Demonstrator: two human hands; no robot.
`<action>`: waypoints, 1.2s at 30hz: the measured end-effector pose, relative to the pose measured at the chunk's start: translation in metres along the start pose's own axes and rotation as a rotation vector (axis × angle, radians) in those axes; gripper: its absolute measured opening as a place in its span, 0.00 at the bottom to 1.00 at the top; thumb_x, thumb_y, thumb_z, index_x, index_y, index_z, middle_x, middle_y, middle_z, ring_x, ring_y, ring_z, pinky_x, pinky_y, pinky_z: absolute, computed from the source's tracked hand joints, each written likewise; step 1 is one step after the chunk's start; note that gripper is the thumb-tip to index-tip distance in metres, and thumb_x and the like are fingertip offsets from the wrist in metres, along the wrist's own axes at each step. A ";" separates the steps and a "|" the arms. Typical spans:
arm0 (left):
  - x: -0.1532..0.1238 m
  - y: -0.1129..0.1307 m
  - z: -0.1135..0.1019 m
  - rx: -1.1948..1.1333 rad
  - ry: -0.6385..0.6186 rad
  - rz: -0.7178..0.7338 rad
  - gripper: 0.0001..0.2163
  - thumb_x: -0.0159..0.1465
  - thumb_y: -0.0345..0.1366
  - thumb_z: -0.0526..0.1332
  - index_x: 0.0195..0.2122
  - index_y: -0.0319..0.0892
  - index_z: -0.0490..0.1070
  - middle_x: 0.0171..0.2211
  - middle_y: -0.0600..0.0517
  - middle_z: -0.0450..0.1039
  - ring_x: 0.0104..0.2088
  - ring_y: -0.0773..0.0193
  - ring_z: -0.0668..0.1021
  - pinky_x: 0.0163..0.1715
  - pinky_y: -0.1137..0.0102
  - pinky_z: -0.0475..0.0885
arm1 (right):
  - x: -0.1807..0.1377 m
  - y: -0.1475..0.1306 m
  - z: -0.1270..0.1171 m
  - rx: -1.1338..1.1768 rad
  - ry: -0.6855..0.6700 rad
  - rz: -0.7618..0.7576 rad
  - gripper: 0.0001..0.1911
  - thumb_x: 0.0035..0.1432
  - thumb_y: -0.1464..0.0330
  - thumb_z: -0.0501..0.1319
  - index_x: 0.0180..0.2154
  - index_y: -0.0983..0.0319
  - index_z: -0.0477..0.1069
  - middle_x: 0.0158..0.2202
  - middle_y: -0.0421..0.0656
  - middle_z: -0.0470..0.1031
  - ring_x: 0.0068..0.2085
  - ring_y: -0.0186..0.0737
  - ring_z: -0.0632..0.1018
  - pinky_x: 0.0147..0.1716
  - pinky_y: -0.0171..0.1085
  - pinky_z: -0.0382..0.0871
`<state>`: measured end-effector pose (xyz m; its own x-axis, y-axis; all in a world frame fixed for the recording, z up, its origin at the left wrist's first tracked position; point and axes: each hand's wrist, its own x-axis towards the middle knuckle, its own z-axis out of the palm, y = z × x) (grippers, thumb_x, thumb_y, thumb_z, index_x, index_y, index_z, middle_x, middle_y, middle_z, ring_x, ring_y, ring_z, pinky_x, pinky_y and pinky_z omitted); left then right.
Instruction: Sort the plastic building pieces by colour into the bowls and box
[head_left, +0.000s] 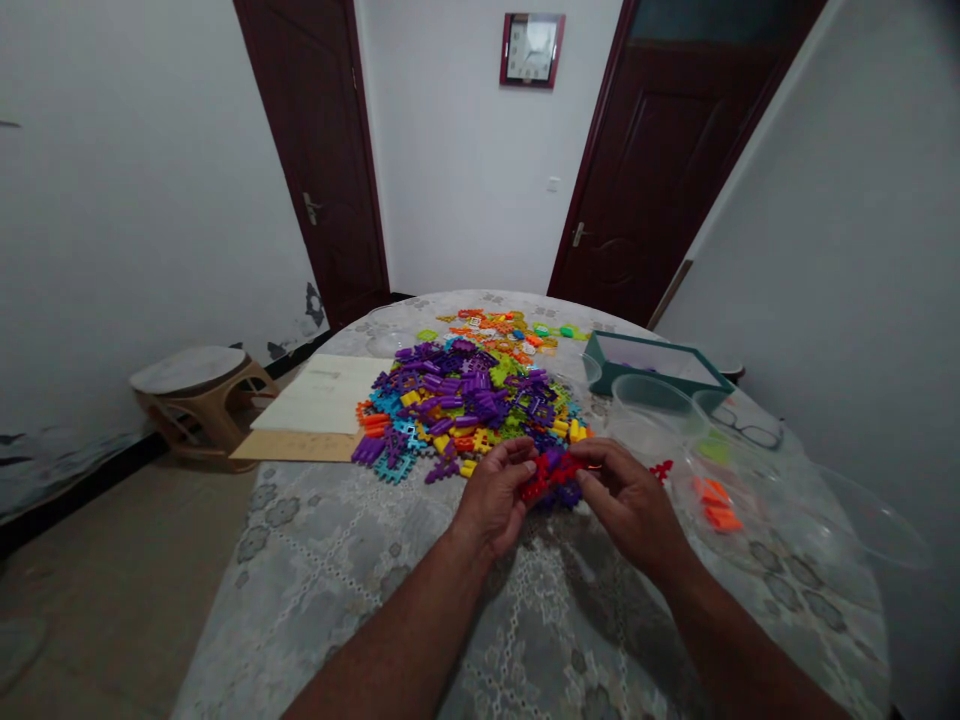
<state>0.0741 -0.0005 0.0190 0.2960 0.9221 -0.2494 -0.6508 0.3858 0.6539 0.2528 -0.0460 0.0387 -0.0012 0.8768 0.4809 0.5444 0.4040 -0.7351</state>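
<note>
Both hands meet in front of a heap of colourful plastic building pieces (465, 385). Red building pieces (536, 482) sit between them, with a bit of purple above. My left hand (495, 490) is closed on the red pieces from the left, thumb on top. From the right, my right hand (626, 500) pinches the other end of the red pieces between thumb and fingers. Whether the red pieces are joined together is too small to tell. Another red piece (661, 470) lies just beyond the right hand. Purple pieces show behind and below the held ones.
Clear plastic bowls (660, 400) stand on the right, one with orange pieces (718, 505). Behind them are a green-edged box (652, 365) and eyeglasses (750, 430). White paper (326, 393) lies over cardboard (292, 446) at left. Smaller bright pieces (499, 330) spread at the back. A stool (199, 400) stands left.
</note>
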 end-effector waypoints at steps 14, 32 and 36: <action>-0.014 0.014 0.009 0.105 -0.147 -0.114 0.25 0.54 0.19 0.69 0.54 0.37 0.76 0.44 0.43 0.82 0.36 0.62 0.83 0.39 0.68 0.79 | 0.001 0.006 -0.017 -0.067 0.058 -0.167 0.12 0.67 0.71 0.60 0.49 0.56 0.76 0.50 0.46 0.78 0.53 0.45 0.79 0.53 0.44 0.75; -0.010 0.010 0.004 0.130 -0.081 -0.092 0.18 0.57 0.25 0.71 0.49 0.39 0.74 0.39 0.46 0.79 0.31 0.63 0.82 0.34 0.67 0.80 | -0.008 0.002 -0.002 -0.414 0.032 -0.251 0.18 0.68 0.65 0.62 0.58 0.57 0.70 0.54 0.52 0.76 0.54 0.52 0.78 0.56 0.54 0.74; -0.010 0.008 0.006 0.160 -0.082 -0.042 0.19 0.54 0.25 0.73 0.46 0.39 0.75 0.41 0.46 0.80 0.36 0.63 0.83 0.39 0.72 0.78 | -0.019 -0.006 0.025 -0.337 -0.109 -0.297 0.29 0.66 0.65 0.66 0.65 0.58 0.64 0.62 0.55 0.70 0.61 0.54 0.74 0.60 0.55 0.73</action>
<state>0.0704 -0.0069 0.0309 0.3809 0.8970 -0.2243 -0.5189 0.4082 0.7511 0.2288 -0.0590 0.0223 -0.2775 0.7653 0.5808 0.7496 0.5506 -0.3674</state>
